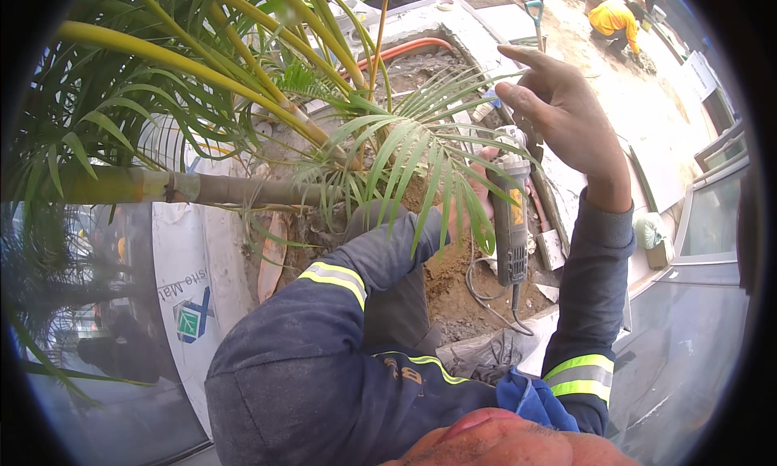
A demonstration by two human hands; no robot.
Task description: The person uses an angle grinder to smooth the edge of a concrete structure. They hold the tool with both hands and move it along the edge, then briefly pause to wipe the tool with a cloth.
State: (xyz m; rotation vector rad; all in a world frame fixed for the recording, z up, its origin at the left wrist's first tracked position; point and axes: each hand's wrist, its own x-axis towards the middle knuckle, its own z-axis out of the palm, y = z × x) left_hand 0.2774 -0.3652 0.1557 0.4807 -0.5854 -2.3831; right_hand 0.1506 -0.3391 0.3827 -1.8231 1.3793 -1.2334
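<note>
My left hand [477, 197] reaches in behind the palm leaves and is closed on a grey angle grinder [511, 215] near its head. The grinder hangs upright, head at the top, and a dark power cord [515, 300] runs from its lower end and loops over the soil. Leaves hide part of that hand. My right hand [562, 114] is raised above and to the right of the grinder, thumb and forefinger spread, with nothing in it. Green palm fronds [421, 142] hang in front of the left hand.
Thick palm stems [243, 189] cross from the left. An orange pipe [417, 45] lies in the planter bed beyond. A blue-handled shovel [534, 17] stands at the far side. Another person in yellow [613, 19] crouches at the far right. Glass panels [688, 328] stand at the right.
</note>
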